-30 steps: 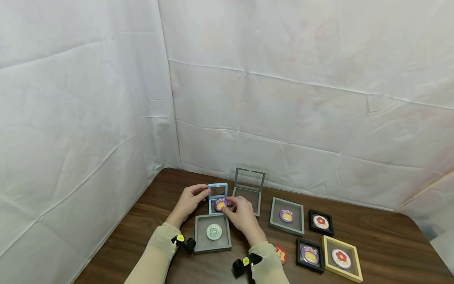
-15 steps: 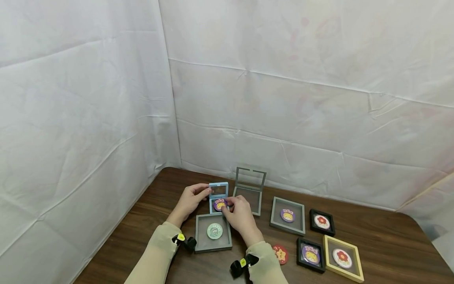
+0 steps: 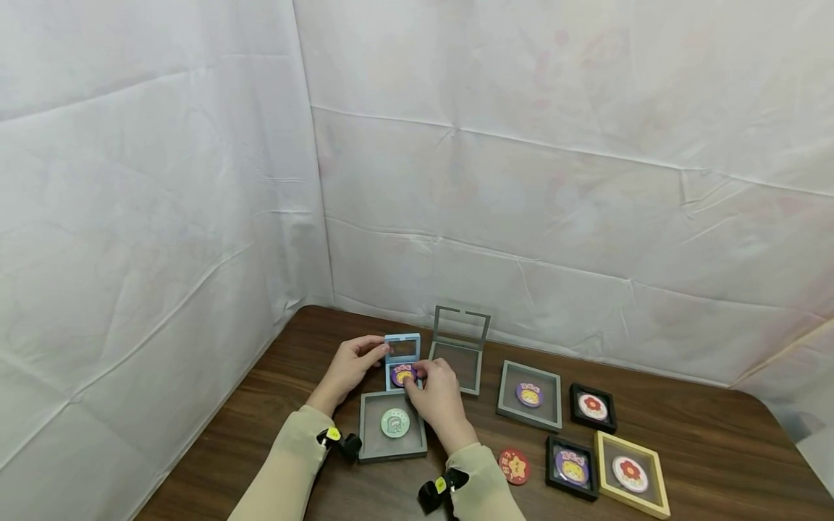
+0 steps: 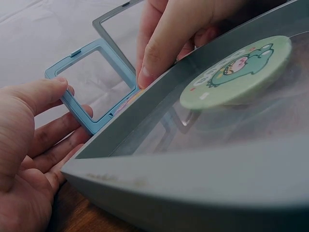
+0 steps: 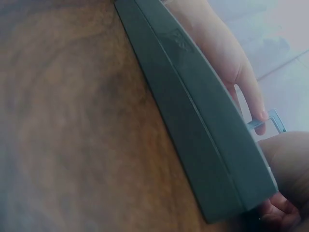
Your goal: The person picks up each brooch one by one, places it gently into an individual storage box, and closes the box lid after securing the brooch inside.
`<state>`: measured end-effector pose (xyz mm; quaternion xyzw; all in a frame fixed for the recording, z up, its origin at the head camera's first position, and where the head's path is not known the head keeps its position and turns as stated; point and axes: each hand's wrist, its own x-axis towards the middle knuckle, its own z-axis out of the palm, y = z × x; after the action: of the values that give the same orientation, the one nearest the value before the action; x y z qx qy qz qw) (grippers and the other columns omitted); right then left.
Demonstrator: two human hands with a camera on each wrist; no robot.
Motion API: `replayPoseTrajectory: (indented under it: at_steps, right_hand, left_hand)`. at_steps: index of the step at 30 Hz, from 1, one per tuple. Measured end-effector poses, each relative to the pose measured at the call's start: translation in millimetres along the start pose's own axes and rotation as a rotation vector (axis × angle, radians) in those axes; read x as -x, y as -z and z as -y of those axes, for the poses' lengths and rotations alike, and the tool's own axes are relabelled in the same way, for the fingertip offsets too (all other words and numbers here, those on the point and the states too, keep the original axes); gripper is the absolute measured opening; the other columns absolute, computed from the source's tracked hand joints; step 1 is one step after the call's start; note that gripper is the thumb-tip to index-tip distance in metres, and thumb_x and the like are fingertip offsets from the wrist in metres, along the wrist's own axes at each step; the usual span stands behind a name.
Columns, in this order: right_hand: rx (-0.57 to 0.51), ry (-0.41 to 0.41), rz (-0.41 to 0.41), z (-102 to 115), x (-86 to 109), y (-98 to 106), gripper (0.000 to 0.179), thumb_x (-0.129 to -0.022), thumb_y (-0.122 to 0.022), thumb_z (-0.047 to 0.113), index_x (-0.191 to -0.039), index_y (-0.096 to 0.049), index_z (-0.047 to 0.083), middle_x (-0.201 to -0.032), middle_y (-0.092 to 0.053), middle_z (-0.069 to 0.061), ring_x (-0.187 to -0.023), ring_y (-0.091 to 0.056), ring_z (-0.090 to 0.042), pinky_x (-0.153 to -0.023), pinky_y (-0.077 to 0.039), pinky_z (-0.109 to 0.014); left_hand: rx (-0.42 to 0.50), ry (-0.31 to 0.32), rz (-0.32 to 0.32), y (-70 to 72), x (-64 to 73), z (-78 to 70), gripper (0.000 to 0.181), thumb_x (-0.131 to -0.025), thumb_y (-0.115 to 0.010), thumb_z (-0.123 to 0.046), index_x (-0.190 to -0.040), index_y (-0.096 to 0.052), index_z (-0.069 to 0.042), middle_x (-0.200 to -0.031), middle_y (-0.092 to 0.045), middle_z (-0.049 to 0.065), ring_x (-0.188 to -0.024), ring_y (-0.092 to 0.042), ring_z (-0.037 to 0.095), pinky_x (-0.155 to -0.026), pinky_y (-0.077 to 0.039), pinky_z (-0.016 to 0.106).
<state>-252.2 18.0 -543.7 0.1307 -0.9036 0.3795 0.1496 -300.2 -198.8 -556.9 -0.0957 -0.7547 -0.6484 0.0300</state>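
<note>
My left hand (image 3: 350,365) pinches the side of the raised lid of a small light-blue display frame (image 4: 99,126). Inside that frame's base lies a round purple badge (image 3: 400,373) with a yellow cartoon face. The thumb and fingers of my right hand (image 3: 440,394) hold the badge at its right side, the thumb overlapping its face. Just in front of the blue frame lies a closed grey frame (image 3: 392,457) with a green badge (image 3: 394,423) in it; its wall hides much of the blue frame's base in the left wrist view.
A grey frame (image 3: 478,373) stands with its lid up behind my right hand. To the right lie another grey frame (image 3: 529,422), two black frames (image 3: 572,491) and a yellow frame (image 3: 663,486), each with a badge. A loose red star badge (image 3: 515,467) lies near my right sleeve.
The purple badge sits slightly lower and flatter in the blue frame. My right wrist has shifted a little left, showing more of the red badge. The left hand keeps its hold.
</note>
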Motion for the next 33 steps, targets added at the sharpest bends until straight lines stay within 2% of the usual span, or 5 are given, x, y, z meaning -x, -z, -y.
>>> replayPoseTrajectory:
  at_steps: [5, 17, 23, 28, 33]
  right_hand:
    - [-0.018, 0.009, -0.004, 0.7, -0.4, 1.3, 0.021, -0.092, -0.085, 0.013, -0.108, -0.081, 0.000, -0.094, -0.067, -0.007, -0.074, -0.057, -0.009, -0.068, -0.053, -0.029]
    - [-0.159, -0.038, 0.042, -5.2, -9.2, 13.5, 0.019, -0.097, -0.081, 0.012, -0.112, -0.079, 0.000, -0.097, -0.069, -0.009, -0.081, -0.066, -0.020, -0.071, -0.054, -0.028]
    - [-0.207, -0.008, -0.007, -4.6, -13.7, 23.5, 0.029, -0.103, -0.075, 0.013, -0.129, -0.075, 0.002, -0.108, -0.071, -0.012, -0.089, -0.068, -0.020, -0.080, -0.059, -0.034]
    - [-0.210, 0.024, -0.013, -5.7, -15.9, 28.3, 0.041, -0.106, -0.071, 0.015, -0.146, -0.068, 0.008, -0.118, -0.072, -0.013, -0.094, -0.070, -0.020, -0.083, -0.060, -0.041]
    - [-0.223, 0.044, 0.017, -6.3, -16.4, 30.5, 0.040, -0.109, -0.067, 0.016, -0.150, -0.067, 0.012, -0.123, -0.074, -0.011, -0.104, -0.075, -0.026, -0.088, -0.062, -0.043]
  left_hand:
    - [0.000, -0.002, -0.001, 0.6, -0.2, 0.7, 0.033, -0.108, -0.073, -0.018, -0.130, -0.074, 0.006, -0.122, -0.077, 0.024, -0.110, -0.072, 0.035, -0.087, -0.061, 0.033]
    - [0.002, -0.022, 0.008, 1.7, 1.3, 0.8, 0.034, -0.104, -0.077, -0.013, -0.131, -0.073, 0.007, -0.122, -0.077, 0.025, -0.100, -0.072, 0.014, -0.084, -0.060, 0.031]
    - [0.016, -0.033, 0.009, 0.8, 1.2, -1.0, 0.032, -0.104, -0.078, -0.012, -0.130, -0.075, 0.005, -0.125, -0.076, 0.026, -0.102, -0.073, 0.016, -0.084, -0.061, 0.030]
    - [-0.003, -0.022, -0.017, 1.0, 2.0, -3.6, 0.030, -0.101, -0.081, -0.014, -0.129, -0.080, -0.003, -0.126, -0.078, 0.016, -0.113, -0.073, 0.020, -0.093, -0.058, 0.028]
    - [-0.031, -0.015, -0.009, 2.6, 1.6, -4.7, 0.030, -0.099, -0.084, -0.016, -0.126, -0.082, -0.005, -0.126, -0.079, 0.013, -0.123, -0.071, 0.028, -0.101, -0.054, 0.031]
